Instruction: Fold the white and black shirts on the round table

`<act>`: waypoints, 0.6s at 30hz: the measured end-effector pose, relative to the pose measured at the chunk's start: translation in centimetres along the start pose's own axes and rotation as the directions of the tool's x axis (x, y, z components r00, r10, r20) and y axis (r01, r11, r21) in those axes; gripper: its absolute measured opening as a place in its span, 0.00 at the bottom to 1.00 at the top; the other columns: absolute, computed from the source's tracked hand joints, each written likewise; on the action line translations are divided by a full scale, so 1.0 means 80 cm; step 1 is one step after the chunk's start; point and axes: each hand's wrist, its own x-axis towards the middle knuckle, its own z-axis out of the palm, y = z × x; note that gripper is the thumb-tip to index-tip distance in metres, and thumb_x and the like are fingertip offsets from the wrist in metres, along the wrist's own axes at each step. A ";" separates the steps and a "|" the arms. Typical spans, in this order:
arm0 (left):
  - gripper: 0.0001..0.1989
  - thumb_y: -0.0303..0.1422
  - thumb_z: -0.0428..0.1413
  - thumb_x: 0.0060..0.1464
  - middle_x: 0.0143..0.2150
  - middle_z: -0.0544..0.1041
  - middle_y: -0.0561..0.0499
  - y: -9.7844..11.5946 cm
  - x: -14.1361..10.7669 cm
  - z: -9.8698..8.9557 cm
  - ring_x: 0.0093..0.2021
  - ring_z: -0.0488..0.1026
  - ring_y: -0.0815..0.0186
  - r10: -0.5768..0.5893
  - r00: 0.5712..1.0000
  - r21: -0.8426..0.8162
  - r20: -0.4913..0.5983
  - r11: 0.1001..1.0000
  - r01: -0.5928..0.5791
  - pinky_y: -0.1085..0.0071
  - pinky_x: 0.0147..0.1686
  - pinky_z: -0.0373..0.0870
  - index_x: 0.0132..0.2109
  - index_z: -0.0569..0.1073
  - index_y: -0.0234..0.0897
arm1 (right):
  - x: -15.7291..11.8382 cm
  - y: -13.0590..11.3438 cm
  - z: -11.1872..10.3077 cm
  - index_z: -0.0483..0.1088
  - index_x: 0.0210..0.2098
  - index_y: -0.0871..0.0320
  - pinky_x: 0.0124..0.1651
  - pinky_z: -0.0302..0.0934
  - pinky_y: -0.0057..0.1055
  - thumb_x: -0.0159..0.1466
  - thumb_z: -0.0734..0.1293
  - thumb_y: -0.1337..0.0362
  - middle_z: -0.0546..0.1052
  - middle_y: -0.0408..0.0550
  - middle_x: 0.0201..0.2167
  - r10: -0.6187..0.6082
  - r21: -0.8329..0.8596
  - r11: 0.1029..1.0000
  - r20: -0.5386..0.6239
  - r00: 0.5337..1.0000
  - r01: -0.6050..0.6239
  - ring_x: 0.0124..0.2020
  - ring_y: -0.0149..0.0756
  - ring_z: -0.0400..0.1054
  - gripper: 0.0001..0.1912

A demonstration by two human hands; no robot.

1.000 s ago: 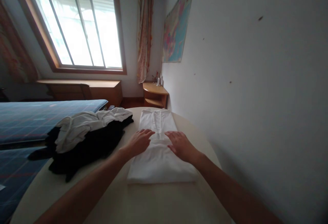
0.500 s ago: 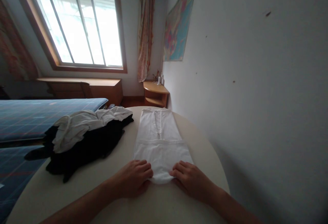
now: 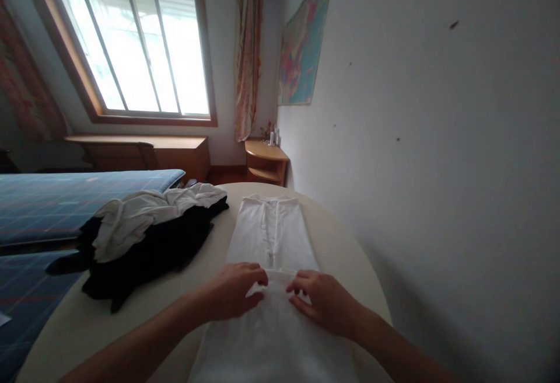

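Observation:
A white garment [image 3: 289, 225] with a narrow placket down its upper part lies folded lengthwise on the round table, running towards me past the bottom of the view. A horizontal edge or seam crosses it under my hands. My left hand [image 3: 236, 289] rests over the left part of this edge, fingers bent, with a gap between thumb and fingertips. Opposite it, my right hand [image 3: 321, 298] is over the right part, its fingers curved and thumb apart. Nothing shows gripped in either hand; the fingertips touch or hover just over the cloth.
On the pale round table [image 3: 345, 254], black clothing [image 3: 153, 260] lies heaped at the left with white cloth [image 3: 140, 213] on top. Beyond the table's left edge are blue plaid mattresses [image 3: 87, 196]. A wall [image 3: 429, 196] runs close along the right side.
The white garment has come towards me, its near end now below the view. My hands have left its former near edge and moved slightly forward to the crosswise seam, thumbs and fingers apart.

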 end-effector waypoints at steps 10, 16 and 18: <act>0.11 0.37 0.56 0.58 0.46 0.78 0.49 -0.030 0.027 0.018 0.47 0.73 0.59 -0.098 0.990 -0.024 -0.099 0.995 0.096 0.66 0.47 0.68 0.47 0.74 0.40 | 0.031 0.026 0.015 0.76 0.46 0.57 0.56 0.60 0.35 0.64 0.67 0.64 0.77 0.51 0.46 0.091 0.055 0.995 -0.069 0.993 -0.088 0.50 0.40 0.69 0.12; 0.12 0.36 0.58 0.54 0.42 0.79 0.50 -0.035 0.036 0.037 0.45 0.74 0.60 -0.130 0.976 -0.126 -0.175 0.986 0.109 0.67 0.45 0.67 0.46 0.75 0.40 | 0.040 0.022 0.020 0.74 0.39 0.60 0.52 0.61 0.34 0.63 0.69 0.64 0.76 0.52 0.42 0.196 0.091 0.978 -0.083 0.977 -0.188 0.46 0.40 0.69 0.07; 0.12 0.34 0.59 0.54 0.42 0.79 0.50 -0.037 0.038 0.040 0.44 0.74 0.60 -0.144 0.972 -0.158 -0.186 0.981 0.115 0.67 0.46 0.67 0.46 0.76 0.40 | 0.044 0.022 0.017 0.73 0.38 0.61 0.52 0.61 0.34 0.64 0.68 0.65 0.76 0.52 0.42 0.199 0.074 0.978 -0.063 0.978 -0.195 0.46 0.40 0.68 0.05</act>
